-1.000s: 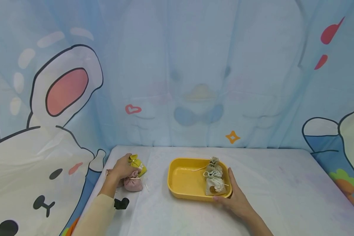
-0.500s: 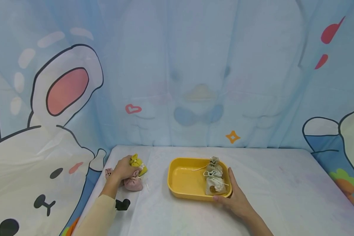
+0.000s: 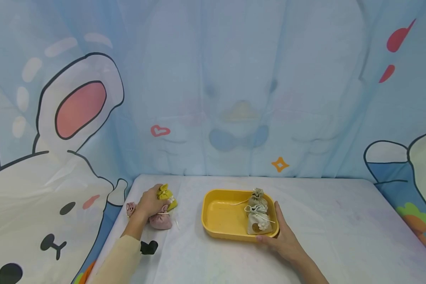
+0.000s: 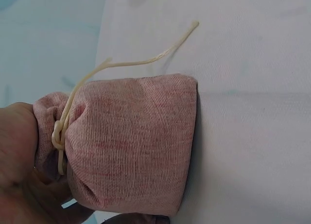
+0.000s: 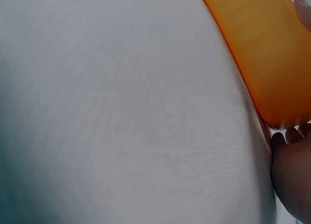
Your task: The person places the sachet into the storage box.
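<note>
My left hand (image 3: 150,202) is at the left of the table among small drawstring pouches. Its fingers are at the neck of a yellow pouch (image 3: 168,197) and seem to grip it; the fingertips are hidden. Just under the palm lies a pink pouch (image 3: 160,221), which fills much of the left wrist view, its neck near the palm and a cream cord (image 4: 131,63) trailing from it. My right hand (image 3: 284,240) holds the right end of a yellow tray (image 3: 221,221), thumb at the front corner and fingers along the side. Two grey-beige pouches (image 3: 257,223) lie in the tray's right part.
Another pink pouch (image 3: 130,209) shows partly behind the left wrist. A white cloth (image 3: 340,228) covers the table, and a blue printed curtain (image 3: 241,79) hangs behind it. A black strap piece (image 3: 149,247) sits by the left sleeve.
My left hand has shifted slightly up and to the right, and the yellow pouch has moved a little with it. The right hand and tray have stayed still.
</note>
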The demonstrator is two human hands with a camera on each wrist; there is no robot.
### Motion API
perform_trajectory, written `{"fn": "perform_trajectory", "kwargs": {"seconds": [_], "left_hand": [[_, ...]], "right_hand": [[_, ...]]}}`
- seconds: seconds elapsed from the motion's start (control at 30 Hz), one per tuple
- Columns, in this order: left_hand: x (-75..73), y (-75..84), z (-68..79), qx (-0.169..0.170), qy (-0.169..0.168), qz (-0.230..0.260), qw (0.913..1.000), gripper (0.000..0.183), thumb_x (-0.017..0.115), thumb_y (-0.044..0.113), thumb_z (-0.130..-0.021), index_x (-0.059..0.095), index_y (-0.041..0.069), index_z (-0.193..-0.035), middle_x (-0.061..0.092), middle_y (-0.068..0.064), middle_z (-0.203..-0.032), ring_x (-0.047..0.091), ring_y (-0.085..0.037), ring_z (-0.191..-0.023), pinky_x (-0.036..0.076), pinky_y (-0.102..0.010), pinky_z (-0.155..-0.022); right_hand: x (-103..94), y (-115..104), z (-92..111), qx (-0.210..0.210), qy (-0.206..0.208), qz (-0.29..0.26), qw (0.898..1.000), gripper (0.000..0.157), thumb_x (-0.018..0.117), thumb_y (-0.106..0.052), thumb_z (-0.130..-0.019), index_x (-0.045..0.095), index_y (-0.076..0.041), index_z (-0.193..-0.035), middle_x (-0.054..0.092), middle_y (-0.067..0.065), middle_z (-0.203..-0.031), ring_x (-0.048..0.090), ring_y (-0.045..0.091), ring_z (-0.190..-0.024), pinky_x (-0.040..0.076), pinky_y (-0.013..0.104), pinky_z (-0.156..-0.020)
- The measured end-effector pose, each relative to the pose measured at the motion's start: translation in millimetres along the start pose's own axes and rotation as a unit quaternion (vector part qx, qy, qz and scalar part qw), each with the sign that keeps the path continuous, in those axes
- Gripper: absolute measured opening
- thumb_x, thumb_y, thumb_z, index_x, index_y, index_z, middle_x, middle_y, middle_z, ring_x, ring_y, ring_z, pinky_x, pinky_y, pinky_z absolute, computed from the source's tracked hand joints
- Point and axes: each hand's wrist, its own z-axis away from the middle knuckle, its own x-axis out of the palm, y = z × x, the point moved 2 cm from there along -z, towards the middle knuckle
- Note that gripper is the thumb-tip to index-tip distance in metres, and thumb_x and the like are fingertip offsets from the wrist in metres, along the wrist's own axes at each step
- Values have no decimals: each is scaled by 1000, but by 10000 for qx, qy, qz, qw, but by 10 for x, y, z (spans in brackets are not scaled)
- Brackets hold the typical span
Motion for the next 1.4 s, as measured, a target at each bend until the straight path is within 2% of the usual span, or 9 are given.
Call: {"fn": "perform_trajectory", "kwargs": {"seconds": [0.23, 0.53, 0.73, 0.97, 1.23, 1.4], "left_hand": [[51, 78, -18, 108, 133, 57, 9998, 74, 80, 8, -90, 45, 2, -155, 55, -25, -150, 56, -43, -135, 42, -59, -115], [45, 84, -16, 275, 286, -208, 9990, 67, 83, 14, -88, 54, 3, -147, 64, -22, -138, 63, -39, -122, 50, -58, -106], [12, 82, -31, 269, 459, -64, 9986, 65, 83, 17, -89, 55, 4, -146, 65, -21, -138, 63, -36, -121, 51, -55, -104], [-68, 183, -33, 321, 715, 69, 9969, 65, 81, 20, -91, 53, 8, -149, 64, -19, -137, 63, -33, -117, 52, -50, -96], [-78, 216, -22, 263, 755, 156, 9967, 66, 80, 21, -93, 51, 9, -150, 62, -19, -141, 61, -35, -125, 51, -53, -104], [-83, 255, -24, 384, 874, 291, 9950, 64, 80, 22, -94, 52, 10, -150, 63, -17, -140, 61, -35, -124, 50, -54, -105]], "right_hand": [[1, -1, 4, 81, -23, -17, 10000, 140, 91, -38, -78, -19, -35, -164, -6, 10, -176, 2, 46, -160, 10, 67, -125], [-4, -9, 5, 73, 13, -23, 10000, 140, 92, -39, -77, -18, -36, -164, -5, 9, -176, 2, 45, -161, 9, 68, -125], [-6, -15, 9, -9, 13, -77, 10000, 140, 92, -36, -77, -17, -36, -164, -6, 8, -176, 1, 45, -160, 9, 68, -125], [-14, 6, 1, -14, -1, -129, 9999, 139, 92, -34, -78, -17, -36, -164, -6, 9, -176, 1, 46, -160, 9, 68, -125], [-13, 3, 0, -25, 11, -53, 10000, 140, 92, -36, -78, -18, -33, -165, -6, 10, -176, 1, 46, -160, 9, 68, -125], [-11, 0, -5, -10, 1, -128, 9999, 140, 92, -35, -78, -18, -33, -165, -6, 10, -176, 0, 46, -160, 8, 68, -125]]}}
